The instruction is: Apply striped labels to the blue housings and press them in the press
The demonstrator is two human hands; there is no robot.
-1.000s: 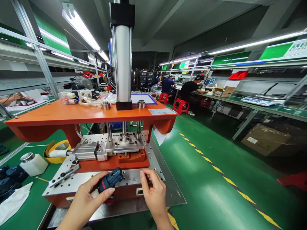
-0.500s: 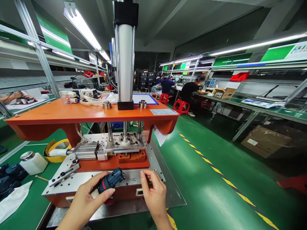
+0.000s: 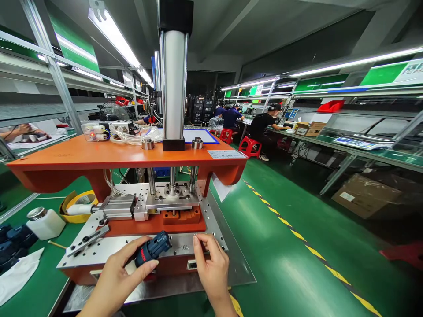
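Now, in the head view, the left hand (image 3: 124, 275) grips a blue plastic tool housing (image 3: 152, 248) above the steel base plate (image 3: 99, 246) at lower centre, while the right hand (image 3: 211, 268) lies open, fingertips on the plate. Handling seems underway; reaching the press fixture (image 3: 172, 200) looks called for.

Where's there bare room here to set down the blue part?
For the blue part in the left hand: green bench mat shows between the tissue and the press's steel base plate. The orange press top is bare left of the steel bushing. Crowded: under that top, around guide pillars and die plate, and the clear tubing behind.
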